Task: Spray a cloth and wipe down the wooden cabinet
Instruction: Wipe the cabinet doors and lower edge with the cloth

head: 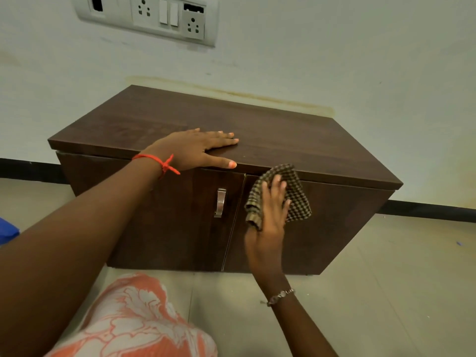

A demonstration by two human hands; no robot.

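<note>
A low dark wooden cabinet [296, 140] with two front doors stands on the floor against the wall. My left hand [195, 148] rests flat on the front part of its top, fingers straight, thumb over the front edge. My right hand [269, 215] presses a brown checked cloth [296, 197] against the upper part of the right door, fingers straight on the cloth. A metal handle [220, 203] hangs on the left door, left of the cloth. No spray bottle is in view.
A switch and socket panel [159, 16] is on the wall above the cabinet. A blue object [7, 231] shows at the left edge. My knee in orange patterned fabric [134, 320] is in front of the cabinet. Tiled floor [386, 292] lies to the right.
</note>
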